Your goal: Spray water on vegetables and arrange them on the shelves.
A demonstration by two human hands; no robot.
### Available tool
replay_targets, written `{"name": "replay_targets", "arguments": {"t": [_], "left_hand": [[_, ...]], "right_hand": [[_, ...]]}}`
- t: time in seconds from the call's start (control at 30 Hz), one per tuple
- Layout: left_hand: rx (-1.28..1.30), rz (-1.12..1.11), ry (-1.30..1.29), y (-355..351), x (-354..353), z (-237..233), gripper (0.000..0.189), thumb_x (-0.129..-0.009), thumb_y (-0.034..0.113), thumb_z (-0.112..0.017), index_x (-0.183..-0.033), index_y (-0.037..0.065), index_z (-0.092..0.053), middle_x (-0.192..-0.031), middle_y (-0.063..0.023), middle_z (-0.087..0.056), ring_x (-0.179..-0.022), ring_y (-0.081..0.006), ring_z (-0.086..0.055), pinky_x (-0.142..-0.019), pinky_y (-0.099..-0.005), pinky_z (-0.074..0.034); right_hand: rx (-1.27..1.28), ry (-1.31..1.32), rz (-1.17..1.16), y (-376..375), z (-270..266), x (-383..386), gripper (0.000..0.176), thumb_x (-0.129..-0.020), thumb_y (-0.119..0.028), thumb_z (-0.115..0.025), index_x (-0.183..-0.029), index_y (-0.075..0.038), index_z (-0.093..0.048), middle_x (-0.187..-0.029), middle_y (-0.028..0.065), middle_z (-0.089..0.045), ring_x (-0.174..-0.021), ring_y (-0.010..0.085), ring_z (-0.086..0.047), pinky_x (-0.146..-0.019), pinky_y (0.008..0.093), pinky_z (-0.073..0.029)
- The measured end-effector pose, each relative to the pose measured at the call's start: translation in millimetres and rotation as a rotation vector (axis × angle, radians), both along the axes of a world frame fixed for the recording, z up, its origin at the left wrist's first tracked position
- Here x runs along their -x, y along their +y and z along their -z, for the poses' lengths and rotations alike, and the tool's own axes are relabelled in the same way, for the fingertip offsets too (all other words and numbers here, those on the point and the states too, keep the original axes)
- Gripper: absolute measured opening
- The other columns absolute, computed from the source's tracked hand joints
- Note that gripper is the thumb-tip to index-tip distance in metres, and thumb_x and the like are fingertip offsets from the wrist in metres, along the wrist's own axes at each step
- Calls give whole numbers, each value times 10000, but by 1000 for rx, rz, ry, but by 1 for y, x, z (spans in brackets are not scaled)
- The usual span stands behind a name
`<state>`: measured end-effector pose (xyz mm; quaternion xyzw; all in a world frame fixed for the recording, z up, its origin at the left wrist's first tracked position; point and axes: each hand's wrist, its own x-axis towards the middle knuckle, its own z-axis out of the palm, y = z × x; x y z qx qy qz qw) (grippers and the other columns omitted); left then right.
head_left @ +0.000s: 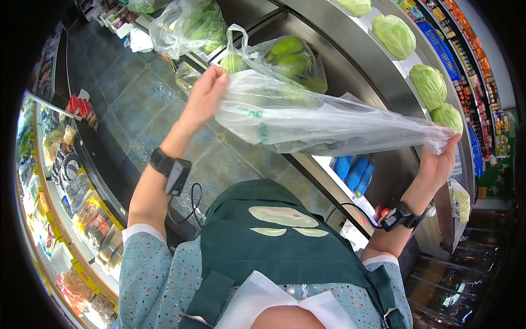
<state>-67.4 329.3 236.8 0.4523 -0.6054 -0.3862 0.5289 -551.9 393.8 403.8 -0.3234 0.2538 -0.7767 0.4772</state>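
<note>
I hold a clear plastic bag (323,123) stretched sideways in front of me. My left hand (205,94) grips one end of it, my right hand (440,160) grips the other end. The bag looks empty, with green print near its left part. Both wrists carry a black strapped device with a cable. Just beyond the bag, a tied clear bag of green vegetables (287,57) rests on the steel display counter (339,49).
Several green cabbages (394,35) lie along the counter's far shelf. Another bagged green vegetable (189,24) sits further left. Blue net-wrapped items (355,171) lie under the counter edge. A shelf of packaged food (71,192) runs along my left across the tiled floor (131,98).
</note>
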Motion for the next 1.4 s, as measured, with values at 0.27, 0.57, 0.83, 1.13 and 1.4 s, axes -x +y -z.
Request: {"name": "replay_targets", "arguments": {"t": [0.27,0.57,0.83,1.13,1.4], "left_hand": [[92,-254,680,-19,-40,-104,207,-1001,254,-499,-934,74,-576,-684,52,-468,-564,-57,-410,-534,-230,-357],[348,377,-28,17,178,-185,608,-684,334,-842,-1072,29,-486,-857,-56,-588,-684,-154,-562,-607,-284,-468],[284,370,-206,2,221,-192,441,-700,258,-802,-919,-17,-536,-720,-207,-622,-708,-371,-653,-580,-396,-481],[138,501,-9,22,210,-204,232,-869,141,-653,-1028,-15,-585,-841,-100,-657,-789,-168,-623,-700,-322,-490],[215,380,13,26,211,-208,246,-929,253,-594,-956,10,-575,-792,-97,-619,-729,-168,-601,-669,-308,-474]], "right_hand": [[186,215,-309,-21,-20,-67,224,-967,-214,-550,-1038,-6,-595,-1010,95,-605,-863,211,-547,-851,432,-466],[286,609,-234,-46,-47,-134,183,-930,-149,-600,-836,5,-571,-813,21,-481,-691,89,-417,-604,222,-319],[419,866,-15,-45,-35,-107,148,-803,-105,-678,-764,11,-596,-767,56,-511,-691,131,-457,-607,236,-326],[503,633,34,-37,-33,-110,661,-678,-364,-842,-1133,12,-545,-1020,142,-583,-864,207,-572,-708,263,-444],[-135,1047,-968,-30,72,-117,822,-750,-391,-785,-1355,15,-406,-1285,163,-512,-1240,242,-468,-1041,370,-372]]}}
